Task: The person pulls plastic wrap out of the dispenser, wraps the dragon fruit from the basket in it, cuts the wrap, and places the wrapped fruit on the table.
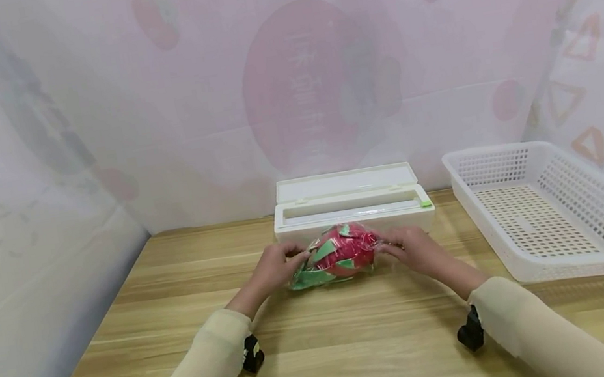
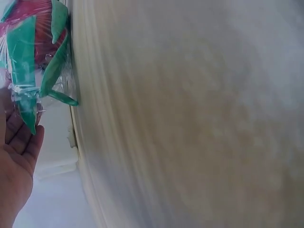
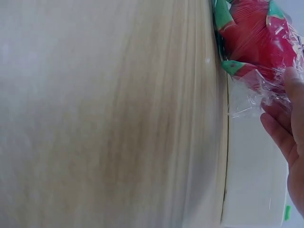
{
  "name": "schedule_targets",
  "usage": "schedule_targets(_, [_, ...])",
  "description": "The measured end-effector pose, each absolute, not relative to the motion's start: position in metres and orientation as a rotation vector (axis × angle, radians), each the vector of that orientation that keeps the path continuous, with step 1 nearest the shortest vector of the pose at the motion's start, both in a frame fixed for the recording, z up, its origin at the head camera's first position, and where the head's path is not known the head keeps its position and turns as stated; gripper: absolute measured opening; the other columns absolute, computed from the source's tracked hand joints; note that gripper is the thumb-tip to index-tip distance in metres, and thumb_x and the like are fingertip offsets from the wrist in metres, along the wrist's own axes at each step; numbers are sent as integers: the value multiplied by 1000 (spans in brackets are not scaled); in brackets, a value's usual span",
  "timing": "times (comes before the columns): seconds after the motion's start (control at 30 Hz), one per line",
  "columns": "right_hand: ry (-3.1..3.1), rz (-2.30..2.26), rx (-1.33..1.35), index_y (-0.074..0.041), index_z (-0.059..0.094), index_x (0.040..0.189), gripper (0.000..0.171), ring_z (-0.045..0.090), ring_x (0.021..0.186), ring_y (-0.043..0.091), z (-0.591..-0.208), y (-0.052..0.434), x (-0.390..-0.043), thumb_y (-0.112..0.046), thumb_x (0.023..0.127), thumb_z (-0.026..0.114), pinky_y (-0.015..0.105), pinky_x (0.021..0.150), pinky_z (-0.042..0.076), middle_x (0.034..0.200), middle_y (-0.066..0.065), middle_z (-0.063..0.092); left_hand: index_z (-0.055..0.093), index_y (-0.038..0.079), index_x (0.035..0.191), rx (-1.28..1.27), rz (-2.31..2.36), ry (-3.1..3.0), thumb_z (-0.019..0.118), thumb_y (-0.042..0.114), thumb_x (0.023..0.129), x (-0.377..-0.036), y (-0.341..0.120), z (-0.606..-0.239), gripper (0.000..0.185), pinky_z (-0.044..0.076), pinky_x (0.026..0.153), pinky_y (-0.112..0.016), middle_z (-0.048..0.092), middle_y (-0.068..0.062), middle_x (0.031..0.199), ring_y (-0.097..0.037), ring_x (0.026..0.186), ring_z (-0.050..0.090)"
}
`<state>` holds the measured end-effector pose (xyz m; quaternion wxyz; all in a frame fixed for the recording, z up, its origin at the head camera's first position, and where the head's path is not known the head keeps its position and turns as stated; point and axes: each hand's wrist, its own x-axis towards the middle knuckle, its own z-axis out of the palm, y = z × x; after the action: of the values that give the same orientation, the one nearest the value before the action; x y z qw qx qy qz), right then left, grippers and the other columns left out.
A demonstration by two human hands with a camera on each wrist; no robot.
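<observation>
A red dragon fruit (image 1: 341,251) with green scales, wrapped in clear cling film, sits between both hands just in front of a white dispenser box. My left hand (image 1: 277,266) pinches the film at the fruit's left end, by the long green tips. At the opposite end, my right hand (image 1: 409,247) holds gathered film between thumb and fingers. Loose film (image 3: 244,92) hangs off the fruit near the right fingers in the right wrist view. In the left wrist view, the left fingers (image 2: 21,137) lie under a green tip.
The white cling film dispenser (image 1: 352,207) stands at the back of the wooden table (image 1: 351,352) with its lid raised. To the right is a white perforated plastic basket (image 1: 531,215). Printed fabric (image 1: 193,100) encloses the back and sides.
</observation>
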<state>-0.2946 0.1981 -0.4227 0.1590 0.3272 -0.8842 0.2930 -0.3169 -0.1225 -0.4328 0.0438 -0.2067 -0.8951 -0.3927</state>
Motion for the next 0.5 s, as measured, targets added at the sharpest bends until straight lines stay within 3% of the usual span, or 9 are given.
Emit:
schedule_targets(0.17, [-2565, 999, 821, -1, 73, 108, 22, 70, 79, 19, -422, 195, -290, -12, 89, 70, 28, 67, 57, 93, 11, 73, 72, 12, 83, -657, -1160, -2702, 66, 18, 94, -316, -120, -432, 13, 51, 69, -30, 65, 5, 79, -12, 78, 58])
schedule_targets(0.37, [-2605, 1082, 718, -6, 76, 85, 14, 60, 65, 12, -418, 192, -284, -13, 93, 67, 26, 56, 51, 73, 2, 69, 67, 14, 78, -658, -1076, -2704, 64, 20, 96, -315, -118, -431, 19, 43, 57, -28, 58, 6, 70, -12, 64, 49])
schedule_targets(0.5, [-2591, 1047, 703, -5, 76, 85, 14, 55, 59, 9, -417, 191, -281, -13, 92, 67, 24, 52, 48, 70, 1, 68, 64, 13, 75, -678, -1055, -2699, 64, 19, 96, -316, -117, -431, 22, 40, 54, -27, 56, 5, 67, -11, 61, 45])
